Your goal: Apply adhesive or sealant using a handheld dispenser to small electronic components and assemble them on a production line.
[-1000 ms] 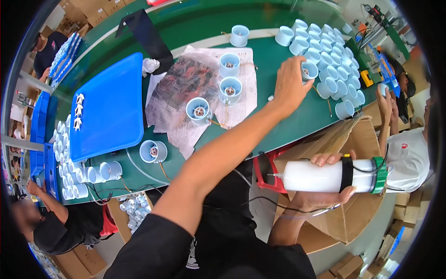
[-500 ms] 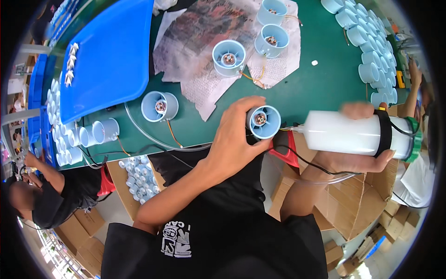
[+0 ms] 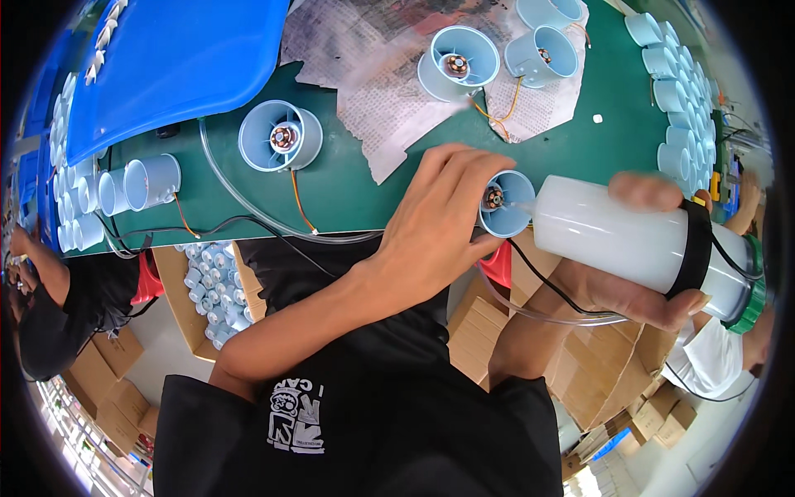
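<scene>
Two hands busy at the near edge of the green table. Left hand is wrapped around a small light-blue fan housing with a little motor in the middle, fingers curled over its top and side, holding it just off the table edge. Right hand grips a big white squeeze bottle lying sideways, fingers closed round the body, and its nozzle tip pokes right into the housing at the motor. A black band circles the bottle near its green cap end.

Farther back, three more housings sit on a sheet of newspaper, plus another one on bare table to the left. Blue tray far left, and rows of pale cups along the right.
</scene>
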A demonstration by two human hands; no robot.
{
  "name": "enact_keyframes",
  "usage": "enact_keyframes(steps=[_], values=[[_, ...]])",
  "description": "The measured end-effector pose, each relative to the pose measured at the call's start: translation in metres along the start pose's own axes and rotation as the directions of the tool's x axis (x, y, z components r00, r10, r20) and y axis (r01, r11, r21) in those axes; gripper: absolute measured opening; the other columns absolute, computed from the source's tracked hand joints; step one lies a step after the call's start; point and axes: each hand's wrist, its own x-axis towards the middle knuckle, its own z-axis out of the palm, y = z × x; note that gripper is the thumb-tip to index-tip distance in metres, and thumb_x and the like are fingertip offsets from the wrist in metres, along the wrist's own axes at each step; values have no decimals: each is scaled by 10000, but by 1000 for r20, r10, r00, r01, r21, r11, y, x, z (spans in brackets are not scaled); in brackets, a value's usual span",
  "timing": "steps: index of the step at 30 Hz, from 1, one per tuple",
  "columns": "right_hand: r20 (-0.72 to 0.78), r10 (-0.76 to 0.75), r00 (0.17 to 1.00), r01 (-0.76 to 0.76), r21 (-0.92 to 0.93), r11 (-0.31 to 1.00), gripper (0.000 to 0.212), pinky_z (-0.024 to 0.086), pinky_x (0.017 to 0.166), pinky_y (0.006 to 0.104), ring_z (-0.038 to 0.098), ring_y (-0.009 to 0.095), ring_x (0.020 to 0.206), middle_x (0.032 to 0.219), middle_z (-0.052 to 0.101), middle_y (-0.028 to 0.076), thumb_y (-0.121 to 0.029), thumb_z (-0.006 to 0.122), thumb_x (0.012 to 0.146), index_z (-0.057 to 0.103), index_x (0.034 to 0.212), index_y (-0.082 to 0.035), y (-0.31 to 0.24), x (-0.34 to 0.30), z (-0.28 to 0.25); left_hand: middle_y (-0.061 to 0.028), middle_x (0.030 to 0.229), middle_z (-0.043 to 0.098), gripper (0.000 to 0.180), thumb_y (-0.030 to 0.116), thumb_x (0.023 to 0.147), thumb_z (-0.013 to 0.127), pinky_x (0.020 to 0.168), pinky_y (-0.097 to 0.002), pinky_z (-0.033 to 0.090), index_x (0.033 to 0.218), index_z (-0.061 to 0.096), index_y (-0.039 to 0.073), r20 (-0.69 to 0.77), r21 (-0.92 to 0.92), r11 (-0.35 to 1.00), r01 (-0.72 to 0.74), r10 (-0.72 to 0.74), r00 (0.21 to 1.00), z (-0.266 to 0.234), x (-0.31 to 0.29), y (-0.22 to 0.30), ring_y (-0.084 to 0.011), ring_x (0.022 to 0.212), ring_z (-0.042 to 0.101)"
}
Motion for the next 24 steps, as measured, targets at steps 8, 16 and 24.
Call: enact_keyframes(steps=[8, 16, 24], values=[[-11, 5, 1000, -6, -29, 1000, 891, 467, 705, 447, 552, 300, 755, 935, 521, 170, -782, 423, 733, 486, 1106, 24, 6, -1, -5, -120, 1168, 545, 691, 31, 588, 801, 945, -425, 405, 1205, 490, 58, -1, 9, 1000, -12, 12, 1000, -1, 0, 1, -346, 1127, 468], [70, -68, 995, 72, -53, 996, 906, 470, 664, 449, 551, 308, 743, 936, 525, 182, -757, 470, 746, 440, 1222, 13, 9, -1, -2, -127, 1159, 550, 693, 25, 587, 800, 943, -427, 406, 1207, 492, 57, 9, -8, 1000, -2, 2, 1000, -3, 1, 0, -344, 1124, 473], [-31, -194, 980, 196, 82, 977, 948, 381, 759, 384, 459, 239, 817, 962, 455, 131, -631, 623, 736, 317, 1316, 53, -36, 3, -18, -125, 1106, 479, 648, 43, 631, 790, 906, -405, 406, 1220, 525, 88, 9, 49, 998, 34, -34, 999, -3, 3, 11, -335, 1047, 450]])
